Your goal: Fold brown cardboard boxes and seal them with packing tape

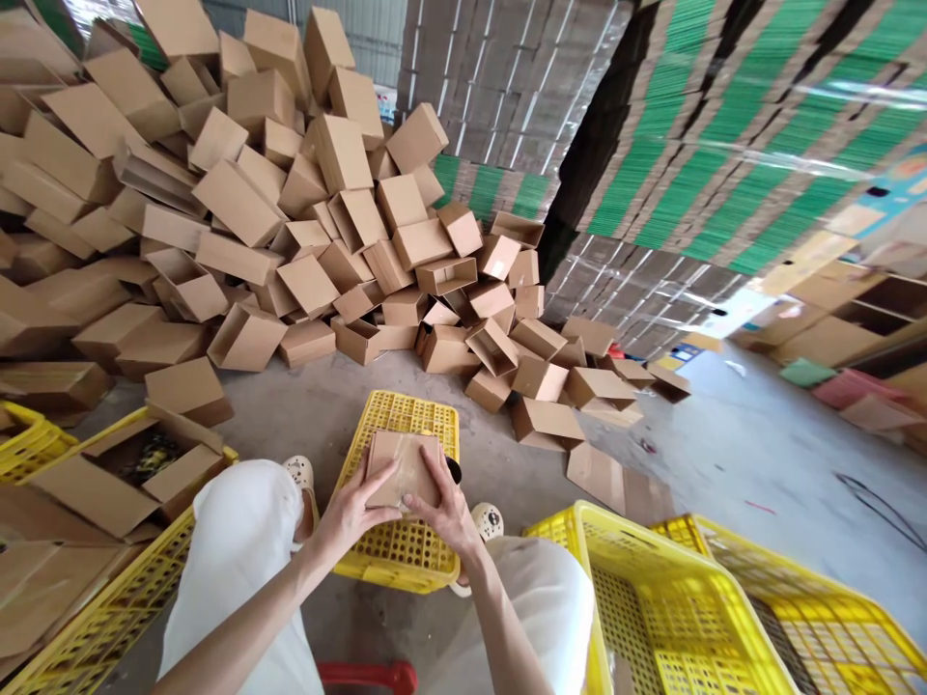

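A small cardboard box (402, 454) rests on an upturned yellow crate (406, 410) between my knees. Clear tape appears to run along the middle of its top. My left hand (360, 500) holds the box's left side, its index finger lying over the top and its thumb along the near edge. On the opposite side, my right hand (438, 497) grips the box, thumb on the near edge by the tape. Just beyond my right fingers is a round black object (454, 470), partly hidden; its kind is unclear.
A big heap of cardboard boxes (238, 203) spreads ahead and leftward. Bundled flat cardboard (710, 125) towers at right. Yellow crates (652, 598) stand by my right knee; another crate (137, 598), holding an open carton (155, 463), is at left. Something red (369, 676) shows below me.
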### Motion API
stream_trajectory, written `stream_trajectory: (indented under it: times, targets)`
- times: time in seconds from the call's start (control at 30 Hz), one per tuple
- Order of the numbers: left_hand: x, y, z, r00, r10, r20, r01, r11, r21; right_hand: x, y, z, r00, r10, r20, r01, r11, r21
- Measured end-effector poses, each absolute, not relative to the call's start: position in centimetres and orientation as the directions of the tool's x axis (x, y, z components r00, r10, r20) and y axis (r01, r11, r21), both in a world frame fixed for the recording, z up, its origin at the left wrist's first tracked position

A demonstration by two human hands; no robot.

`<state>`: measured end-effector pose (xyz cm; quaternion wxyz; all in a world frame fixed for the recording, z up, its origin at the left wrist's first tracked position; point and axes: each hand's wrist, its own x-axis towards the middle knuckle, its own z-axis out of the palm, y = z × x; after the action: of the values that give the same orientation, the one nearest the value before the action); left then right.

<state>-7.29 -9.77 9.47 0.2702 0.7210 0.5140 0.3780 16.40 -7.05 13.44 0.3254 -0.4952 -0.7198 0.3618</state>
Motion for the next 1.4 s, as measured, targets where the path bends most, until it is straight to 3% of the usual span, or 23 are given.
stream_trajectory:
  times: [0.13,0.3,0.63,0.97,1.07,1.23,1.4]
  targets:
    - [-7.6,-10.0,10.0,0.116,0.961,0.252,0.567,-0.273,0.777,15.7,-7.3,14.9,-0.342,0.935,0.095,0.539,0.278,-0.795]
    - [-7.2,-7.5,11.5,0.165,0.962,0.215,0.599,-0.271,0.754,15.7,-6.3,16.0,-0.377,0.924,0.064,0.587,0.292,-0.755]
    - [-8.3,-4.6,11.9,0.258,0.926,0.276,0.527,-0.375,0.762,16.8,-4.5,14.4,-0.354,0.909,0.221,0.537,0.391,-0.747]
    - [-8.9,-5.3,10.7,0.326,0.865,0.382,0.559,-0.502,0.660,16.0,-5.6,12.9,-0.307,0.895,0.325,0.733,0.440,-0.519]
    - [-8.9,-4.8,10.9,0.333,0.848,0.412,0.526,-0.529,0.666,15.9,-4.9,13.1,-0.316,0.873,0.372,0.708,0.478,-0.520]
    - [-8.8,-4.0,11.2,0.318,0.854,0.411,0.477,-0.519,0.709,16.5,-4.4,13.7,-0.377,0.841,0.389,0.625,0.540,-0.563]
    - [-8.4,-4.0,11.5,0.258,0.880,0.399,0.527,-0.474,0.705,14.8,-5.0,13.3,-0.320,0.855,0.408,0.753,0.491,-0.438]
